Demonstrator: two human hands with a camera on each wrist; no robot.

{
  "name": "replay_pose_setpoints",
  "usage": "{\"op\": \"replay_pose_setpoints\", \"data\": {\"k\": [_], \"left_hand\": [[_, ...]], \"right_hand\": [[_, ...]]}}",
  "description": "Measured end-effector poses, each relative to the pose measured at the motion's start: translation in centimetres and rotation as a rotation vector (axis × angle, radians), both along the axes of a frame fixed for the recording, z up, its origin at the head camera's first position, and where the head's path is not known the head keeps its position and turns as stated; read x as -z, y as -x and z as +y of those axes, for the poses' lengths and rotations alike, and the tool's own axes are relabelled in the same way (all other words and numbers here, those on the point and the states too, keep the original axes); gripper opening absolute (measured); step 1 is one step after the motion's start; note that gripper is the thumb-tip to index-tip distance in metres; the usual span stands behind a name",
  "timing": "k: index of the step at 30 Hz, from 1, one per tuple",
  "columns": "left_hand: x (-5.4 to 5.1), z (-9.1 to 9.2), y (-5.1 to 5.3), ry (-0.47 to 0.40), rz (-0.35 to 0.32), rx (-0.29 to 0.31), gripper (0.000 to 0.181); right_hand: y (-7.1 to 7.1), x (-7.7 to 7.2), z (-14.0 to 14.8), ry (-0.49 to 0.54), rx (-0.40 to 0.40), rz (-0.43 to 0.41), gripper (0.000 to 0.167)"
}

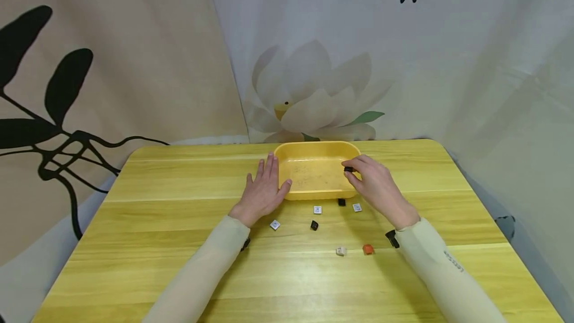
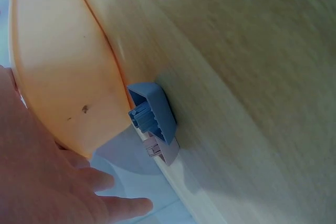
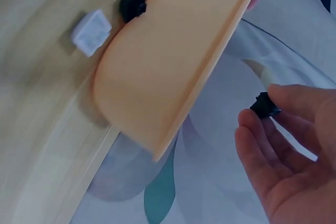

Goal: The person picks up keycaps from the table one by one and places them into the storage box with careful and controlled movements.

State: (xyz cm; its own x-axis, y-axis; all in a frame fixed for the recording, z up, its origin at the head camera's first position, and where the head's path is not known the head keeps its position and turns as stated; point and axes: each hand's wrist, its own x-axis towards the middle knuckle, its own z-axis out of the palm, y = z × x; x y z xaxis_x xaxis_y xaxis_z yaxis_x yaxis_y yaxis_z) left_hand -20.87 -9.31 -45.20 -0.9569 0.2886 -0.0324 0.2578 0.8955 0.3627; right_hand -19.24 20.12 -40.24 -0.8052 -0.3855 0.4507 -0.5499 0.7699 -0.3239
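My right hand point(image 1: 378, 186) pinches a black keycap point(image 1: 348, 169) between thumb and fingertips over the right side of a yellow tray point(image 1: 316, 196). The right wrist view shows this keycap point(image 3: 266, 106) at the fingertips. With fingers extended, my left hand point(image 1: 262, 191) touches the tray's left edge. A black keycap point(image 1: 342, 202) lies by the tray's front wall, with a white keycap point(image 1: 357, 207) to its right. Another white keycap point(image 1: 317, 210) sits just in front of the tray. In the left wrist view, a dark keycap point(image 2: 163, 111) lies on its side, its stem showing.
Nearer the front lie a white keycap point(image 1: 275, 225), a black keycap point(image 1: 314, 225), a pale keycap point(image 1: 341, 251) and an orange keycap point(image 1: 368, 249). Everything stands on a wooden table point(image 1: 148, 243), with a printed curtain point(image 1: 403, 74) behind its far edge.
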Motion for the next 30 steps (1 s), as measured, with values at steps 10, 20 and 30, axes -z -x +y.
{"op": "replay_pose_setpoints", "data": {"k": [10,20,30], "left_hand": [[0.1,0.1,0.0,0.013,0.013,-0.005,0.082],[0.1,0.2,0.0,0.011,0.021,-0.017,0.082],[0.4,0.2,-0.1,0.030,0.060,-0.019,0.082]], "right_hand": [[2.5,0.4,-3.3,-0.109,-0.034,-0.126,0.023],[4.7,1.5,-4.7,-0.196,-0.057,-0.211,0.020],[5.2,1.6,-4.6,-0.185,-0.022,-0.333,0.034]]}}
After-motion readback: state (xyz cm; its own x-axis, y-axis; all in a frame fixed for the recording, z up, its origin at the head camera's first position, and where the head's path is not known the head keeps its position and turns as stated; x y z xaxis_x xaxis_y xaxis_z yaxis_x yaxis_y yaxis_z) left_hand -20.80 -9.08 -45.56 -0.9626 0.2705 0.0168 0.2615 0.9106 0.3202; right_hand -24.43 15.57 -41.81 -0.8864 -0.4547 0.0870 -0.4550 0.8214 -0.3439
